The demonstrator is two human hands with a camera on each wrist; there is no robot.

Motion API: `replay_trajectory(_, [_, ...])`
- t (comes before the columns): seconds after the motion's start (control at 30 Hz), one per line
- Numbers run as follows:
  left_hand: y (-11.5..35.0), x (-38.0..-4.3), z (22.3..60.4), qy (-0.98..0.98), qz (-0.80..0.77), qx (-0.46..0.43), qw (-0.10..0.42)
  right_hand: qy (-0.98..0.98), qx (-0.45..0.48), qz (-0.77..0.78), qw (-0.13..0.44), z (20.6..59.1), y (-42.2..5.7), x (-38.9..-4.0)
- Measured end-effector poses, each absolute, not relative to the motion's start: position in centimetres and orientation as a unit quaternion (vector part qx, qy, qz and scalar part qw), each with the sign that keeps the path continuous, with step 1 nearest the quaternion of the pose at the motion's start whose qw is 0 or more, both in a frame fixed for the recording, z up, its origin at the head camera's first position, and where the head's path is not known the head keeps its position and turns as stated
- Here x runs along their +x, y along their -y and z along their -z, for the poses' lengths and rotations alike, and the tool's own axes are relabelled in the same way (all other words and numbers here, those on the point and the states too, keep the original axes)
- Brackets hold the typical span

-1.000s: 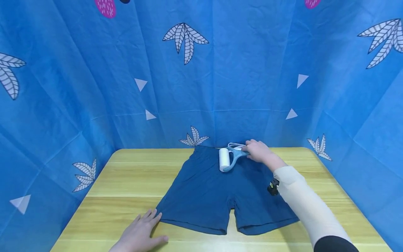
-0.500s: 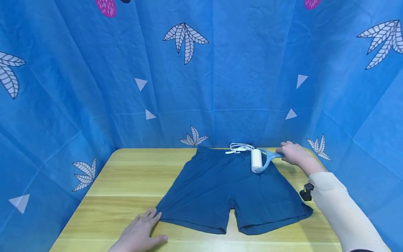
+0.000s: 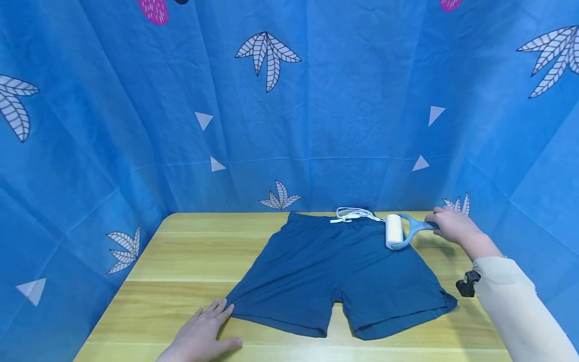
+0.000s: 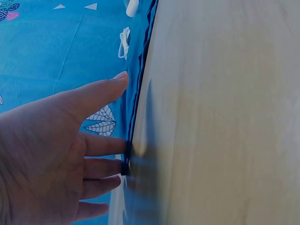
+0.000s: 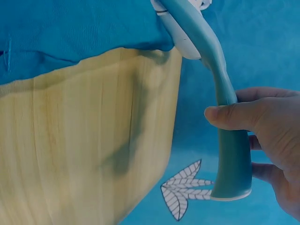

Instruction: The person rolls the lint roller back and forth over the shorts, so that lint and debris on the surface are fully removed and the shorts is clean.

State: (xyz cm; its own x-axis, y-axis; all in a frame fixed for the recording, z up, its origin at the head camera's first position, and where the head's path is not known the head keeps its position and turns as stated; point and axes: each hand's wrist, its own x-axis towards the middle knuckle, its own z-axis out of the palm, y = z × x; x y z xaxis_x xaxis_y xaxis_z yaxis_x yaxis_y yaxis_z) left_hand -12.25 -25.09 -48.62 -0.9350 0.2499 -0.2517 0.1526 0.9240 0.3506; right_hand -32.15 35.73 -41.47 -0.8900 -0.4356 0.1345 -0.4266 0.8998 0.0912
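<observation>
Dark blue shorts [image 3: 307, 271] lie spread on the table, waistband away from me, with a white drawstring [image 3: 355, 214] tied at the waist. My right hand [image 3: 454, 225] grips the blue-grey handle of a lint roller [image 3: 394, 231]. Its white roll sits at the right edge of the shorts near the waistband. In the right wrist view the thumb and fingers wrap the handle [image 5: 234, 159]. My left hand [image 3: 203, 332] lies with fingers extended, its fingertips touching the lower left leg corner of the shorts.
The wooden table [image 3: 181, 261] shows to the left and right of the shorts. A blue curtain [image 3: 353, 125] with leaf and triangle prints surrounds its back and sides. A small black device [image 3: 468, 284] is by the right wrist.
My right hand has moved the lint roller rightward along the waistband, from near its middle to the right edge. The right leg of the shorts has shifted slightly right. My left hand stays put.
</observation>
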Motion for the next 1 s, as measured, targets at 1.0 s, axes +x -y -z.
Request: replay_trajectory(1.0, [24.8,-12.2,48.6,-0.972,-0.158,0.097,0.146,0.917,0.267,-0.003,0.298,39.8,-34.7,-29.1])
